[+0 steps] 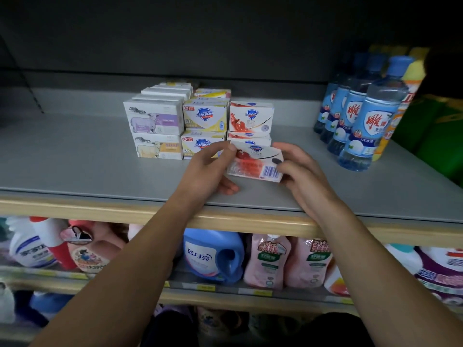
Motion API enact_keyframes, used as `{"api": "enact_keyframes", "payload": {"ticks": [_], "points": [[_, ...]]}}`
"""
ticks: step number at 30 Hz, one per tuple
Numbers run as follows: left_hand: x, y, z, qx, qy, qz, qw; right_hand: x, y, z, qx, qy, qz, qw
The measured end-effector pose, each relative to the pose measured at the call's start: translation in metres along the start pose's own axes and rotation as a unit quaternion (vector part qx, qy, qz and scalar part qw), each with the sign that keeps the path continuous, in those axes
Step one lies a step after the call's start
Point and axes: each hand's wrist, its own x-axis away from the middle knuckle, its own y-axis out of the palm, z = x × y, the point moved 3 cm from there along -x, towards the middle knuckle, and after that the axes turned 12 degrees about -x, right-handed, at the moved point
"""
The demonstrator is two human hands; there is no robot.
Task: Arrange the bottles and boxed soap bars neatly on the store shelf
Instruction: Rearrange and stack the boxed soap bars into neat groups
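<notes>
Clearly "Safeguard" on held soap box (pixel 255 162)

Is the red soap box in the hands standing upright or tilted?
Tilted: red soap box leans back, barcode side facing up.

Single head view, worn by the person, facing forward and slightly down at the shelf (pixel 75 156). Close range: both forearms reach in from the bottom edge. Shelf front edge crosses mid-frame; lower shelf (pixel 225 295) shows beneath. Wide-angle bending toward the corners.
</notes>
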Motion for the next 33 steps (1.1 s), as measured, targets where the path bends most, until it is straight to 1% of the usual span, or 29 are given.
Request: {"api": "enact_keyframes", "payload": {"ticks": [2, 4, 7, 10, 11, 13, 15, 16, 17, 20, 24, 27, 30, 33], "points": [[0.0, -0.002, -0.001, 0.005, 0.024, 0.0, 1.0, 0.001, -0.001, 0.001, 0.015, -0.017, -0.005, 1.0], [0.001, -0.005, -0.002, 0.039, 0.038, -0.019, 0.998, 0.0, -0.003, 0.003, 0.062, -0.028, 0.008, 0.998], [0.001, -0.008, -0.003, 0.078, 0.034, -0.051, 0.995, -0.001, -0.002, 0.005, 0.078, -0.035, 0.002, 0.996], [0.0, -0.008, -0.002, 0.098, 0.026, -0.047, 0.994, 0.001, 0.0, 0.001, 0.119, -0.066, 0.006, 0.991], [0.001, -0.008, -0.001, 0.113, 0.019, -0.039, 0.993, 0.001, 0.0, 0.0, 0.116, -0.073, 0.009, 0.99], [0.001, -0.006, 0.0, 0.128, 0.01, -0.029, 0.991, 0.003, 0.001, 0.0, 0.065, -0.069, 0.004, 0.996], [0.002, -0.004, -0.001, 0.116, 0.015, -0.023, 0.993, 0.003, 0.002, 0.001, 0.005, -0.047, -0.001, 0.999], [0.002, -0.004, -0.001, 0.105, 0.023, -0.019, 0.994, 0.003, 0.003, 0.002, -0.006, -0.042, -0.004, 0.999], [0.002, -0.003, 0.0, 0.094, 0.031, -0.016, 0.995, 0.003, 0.002, 0.002, 0.001, -0.045, -0.007, 0.999], [0.0, -0.004, -0.001, 0.079, 0.038, -0.017, 0.996, 0.003, 0.002, 0.0, 0.075, -0.075, -0.017, 0.994], [-0.003, -0.006, -0.006, 0.077, 0.031, -0.021, 0.996, 0.004, 0.004, 0.0, 0.082, -0.073, -0.026, 0.994], [-0.002, -0.005, -0.006, 0.111, 0.026, -0.035, 0.993, 0.006, 0.006, -0.002, 0.099, -0.085, -0.04, 0.991], [-0.001, -0.005, -0.005, 0.105, 0.044, -0.048, 0.992, 0.009, 0.006, -0.006, 0.163, -0.109, -0.002, 0.981], [0.001, -0.001, -0.003, 0.011, 0.058, -0.032, 0.998, 0.012, 0.004, -0.012, 0.207, -0.135, 0.04, 0.968]]}}
